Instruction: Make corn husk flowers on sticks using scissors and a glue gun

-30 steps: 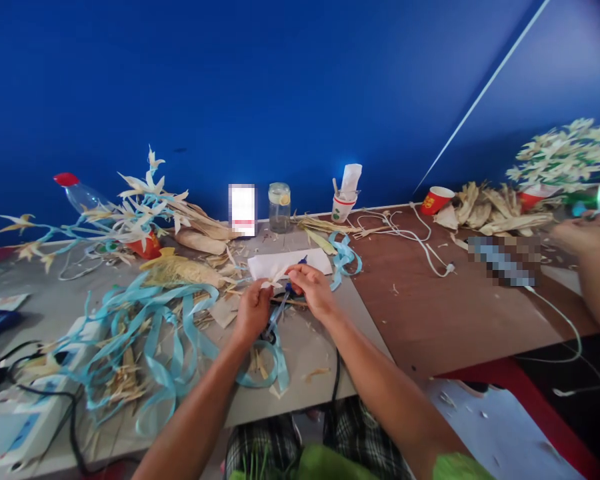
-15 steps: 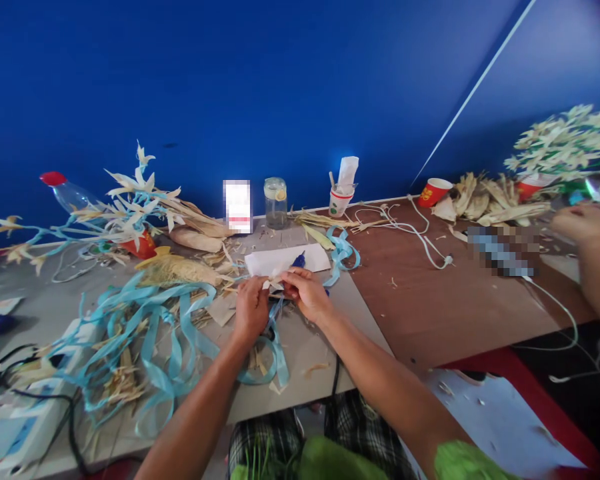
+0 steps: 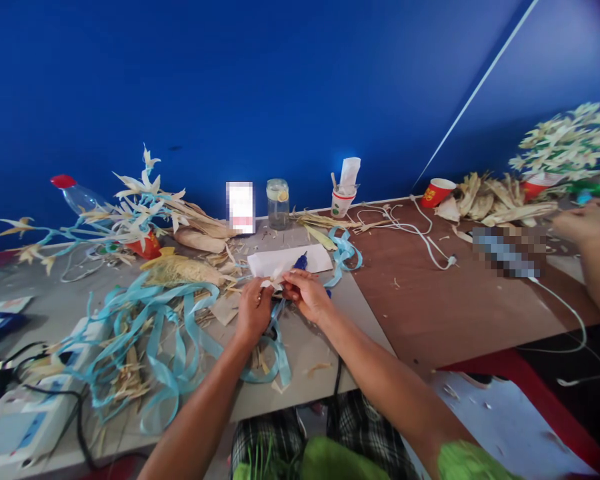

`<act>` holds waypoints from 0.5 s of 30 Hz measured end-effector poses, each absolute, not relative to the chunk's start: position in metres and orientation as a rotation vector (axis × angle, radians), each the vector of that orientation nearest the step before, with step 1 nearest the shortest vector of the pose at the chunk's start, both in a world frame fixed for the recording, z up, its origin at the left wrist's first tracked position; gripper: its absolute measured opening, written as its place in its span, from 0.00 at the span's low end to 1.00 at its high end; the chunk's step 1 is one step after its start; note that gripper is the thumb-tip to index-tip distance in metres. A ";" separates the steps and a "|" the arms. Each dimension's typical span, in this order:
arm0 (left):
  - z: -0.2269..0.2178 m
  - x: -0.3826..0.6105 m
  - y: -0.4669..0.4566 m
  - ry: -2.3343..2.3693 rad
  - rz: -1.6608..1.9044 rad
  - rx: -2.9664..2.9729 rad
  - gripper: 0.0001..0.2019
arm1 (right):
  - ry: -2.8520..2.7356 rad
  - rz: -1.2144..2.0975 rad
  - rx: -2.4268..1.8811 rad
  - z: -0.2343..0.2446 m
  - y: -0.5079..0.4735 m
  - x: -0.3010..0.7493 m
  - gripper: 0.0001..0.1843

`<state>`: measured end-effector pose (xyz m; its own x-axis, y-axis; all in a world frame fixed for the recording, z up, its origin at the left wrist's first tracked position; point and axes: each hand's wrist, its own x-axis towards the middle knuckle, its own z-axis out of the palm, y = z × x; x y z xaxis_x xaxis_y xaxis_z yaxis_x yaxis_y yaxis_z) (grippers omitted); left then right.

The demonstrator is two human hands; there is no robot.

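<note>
While pinched near centre, toward seven o'clock: pale husk piece [image 3: 275, 281]
Left hand [image 3: 254, 307]: gripping from eight o'clock
Right hand [image 3: 307, 293]: gripping from three o'clock
Blue ribbon [image 3: 179, 353]: tangled, toward eight o'clock

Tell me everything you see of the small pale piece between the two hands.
The pale piece is small and off-white, with thin, pointed, petal-like strips spreading outward. It looks like dry husk, though it is too small to be sure. The fingertips of the left hand and the right hand hold it, partly hiding it, on the near side of a white sheet.
</note>
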<state>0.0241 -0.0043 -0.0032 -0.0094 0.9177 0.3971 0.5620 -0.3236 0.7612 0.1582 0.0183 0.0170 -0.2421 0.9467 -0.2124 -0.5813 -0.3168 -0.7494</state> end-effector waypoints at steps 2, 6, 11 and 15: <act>0.000 0.024 -0.005 1.565 1.271 1.920 0.09 | -0.656 1.780 -0.806 0.016 0.018 0.158 0.12; 0.007 0.025 -0.006 1.567 1.333 1.985 0.09 | -0.666 1.798 -0.804 0.016 0.017 0.158 0.12; 0.007 0.026 -0.006 1.568 1.316 1.869 0.09 | -0.652 1.784 -0.799 0.014 0.019 0.159 0.12; 0.002 0.026 -0.005 1.496 1.249 1.697 0.10 | -0.643 1.797 -0.773 0.012 0.021 0.160 0.11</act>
<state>0.0262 -0.0050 0.0023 -0.0511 0.9585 0.2804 0.4473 -0.2291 0.8645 0.1597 0.0210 0.0115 -0.2617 0.9430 -0.2054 -0.5985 -0.3256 -0.7320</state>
